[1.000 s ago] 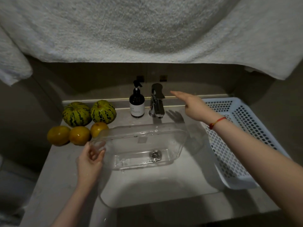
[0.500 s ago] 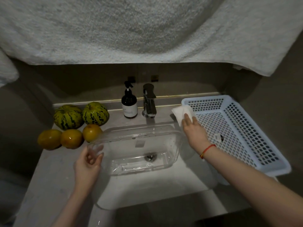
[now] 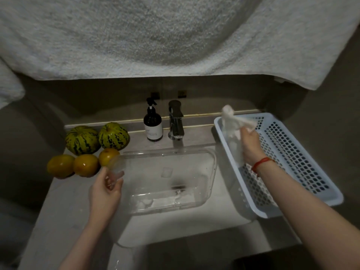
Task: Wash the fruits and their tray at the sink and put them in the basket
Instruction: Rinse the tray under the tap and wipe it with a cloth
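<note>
Since half a second earlier, I saw the right hand [image 3: 250, 146] lift the white cloth [image 3: 232, 123] off the counter; it gripped the cloth above the basket's [image 3: 303, 172] near rim. My left hand [image 3: 106, 189] pinched the clear tray's [image 3: 169, 178] left end, holding it over the sink [image 3: 175, 227]. Two melons [image 3: 97, 139] and three oranges [image 3: 83, 165] sat left of it.

The scene is looking dim and murky, with soft light falling from above onto the pale sink [image 3: 175, 227] while the far wall is sinking into shadow. The right hand [image 3: 250, 145] and its white cloth [image 3: 232, 121] are smearing with motion blur. Wide-angle distortion is bowing the towel [image 3: 175, 36] overhead, and the corners are darkening.
</note>
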A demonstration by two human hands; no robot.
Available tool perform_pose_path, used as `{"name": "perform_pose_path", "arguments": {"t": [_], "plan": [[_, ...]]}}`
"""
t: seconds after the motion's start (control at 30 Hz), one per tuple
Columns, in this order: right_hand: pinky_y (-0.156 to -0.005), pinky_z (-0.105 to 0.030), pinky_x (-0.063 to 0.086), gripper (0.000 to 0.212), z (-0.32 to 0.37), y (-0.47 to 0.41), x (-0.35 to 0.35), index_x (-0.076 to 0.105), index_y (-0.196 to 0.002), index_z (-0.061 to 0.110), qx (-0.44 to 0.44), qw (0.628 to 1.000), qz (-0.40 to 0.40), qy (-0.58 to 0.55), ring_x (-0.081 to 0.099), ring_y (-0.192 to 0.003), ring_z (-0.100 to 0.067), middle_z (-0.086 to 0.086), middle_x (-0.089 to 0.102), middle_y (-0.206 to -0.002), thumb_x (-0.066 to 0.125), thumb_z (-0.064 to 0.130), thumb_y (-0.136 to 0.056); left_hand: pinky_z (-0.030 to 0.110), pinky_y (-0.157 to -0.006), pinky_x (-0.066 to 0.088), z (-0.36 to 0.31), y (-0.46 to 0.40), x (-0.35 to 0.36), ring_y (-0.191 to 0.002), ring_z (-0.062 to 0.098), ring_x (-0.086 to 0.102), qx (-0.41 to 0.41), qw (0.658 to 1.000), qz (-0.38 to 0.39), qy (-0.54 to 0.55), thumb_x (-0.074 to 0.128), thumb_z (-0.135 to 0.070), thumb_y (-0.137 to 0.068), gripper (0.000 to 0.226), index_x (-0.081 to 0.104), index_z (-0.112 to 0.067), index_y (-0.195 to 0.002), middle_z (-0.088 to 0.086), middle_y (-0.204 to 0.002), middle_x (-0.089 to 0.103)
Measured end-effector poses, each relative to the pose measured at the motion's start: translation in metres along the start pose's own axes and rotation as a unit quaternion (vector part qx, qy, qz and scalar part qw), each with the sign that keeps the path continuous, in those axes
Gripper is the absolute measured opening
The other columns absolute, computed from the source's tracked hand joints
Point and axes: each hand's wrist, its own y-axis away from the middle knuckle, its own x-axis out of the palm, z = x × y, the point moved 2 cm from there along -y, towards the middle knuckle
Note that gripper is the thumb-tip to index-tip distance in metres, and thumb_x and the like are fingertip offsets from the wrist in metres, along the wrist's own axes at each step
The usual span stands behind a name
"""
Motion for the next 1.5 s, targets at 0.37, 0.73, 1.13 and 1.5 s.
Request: {"name": "perform_pose_path", "arguments": {"t": [0.37,0.73,1.13,1.5], "plan": [[-0.076,-0.034,0.055,0.026,0.051,0.047,-0.035,0.06,-0.109,0.007,0.022,0.948,0.076,-0.309,0.066,-0.091,-0.024,-0.01,0.066,-0.098,0.049,0.02,-0.09,0.05,-0.066,0.049,-0.055,0.0,-0.009,-0.067,0.038,0.052,0.039,0.996,0.008,-0.08,0.059,-0.003,-0.087,0.018,0.042,-0.006,-0.082,0.017,-0.071,0.05],[-0.077,-0.006,0.047,0.015,0.095,0.129,-0.014,0.053,-0.099,0.032,-0.252,0.945,-0.008,-0.208,0.059,-0.089,0.016,0.02,0.06,-0.099,0.053,0.032,-0.084,0.044,-0.075,0.05,-0.11,-0.022,-0.025,-0.075,0.035,0.059,0.009,0.976,-0.013,-0.219,0.057,-0.008,-0.08,0.019,0.041,-0.015,-0.074,0.013,-0.075,0.061],[-0.113,-0.047,0.017,0.023,0.022,0.161,0.119,0.048,-0.119,0.02,-0.251,0.865,0.365,0.235,0.024,-0.14,-0.022,-0.002,0.033,-0.15,0.043,0.023,-0.097,0.041,-0.086,0.049,-0.1,-0.017,-0.005,-0.091,0.035,0.063,-0.059,0.965,0.066,-0.246,0.055,-0.015,-0.086,0.012,0.048,-0.011,-0.095,0.014,-0.097,0.065],[-0.109,-0.052,-0.019,0.064,0.01,0.166,0.136,-0.016,-0.142,0.046,-0.389,0.641,0.45,0.485,-0.033,-0.138,-0.024,0.011,-0.029,-0.152,0.028,0.053,-0.096,0.03,-0.051,0.037,-0.088,-0.01,-0.004,-0.068,0.023,0.052,-0.011,0.992,0.07,-0.108,0.038,-0.004,-0.095,0.01,0.031,-0.01,-0.093,0.004,-0.076,0.048]]}}
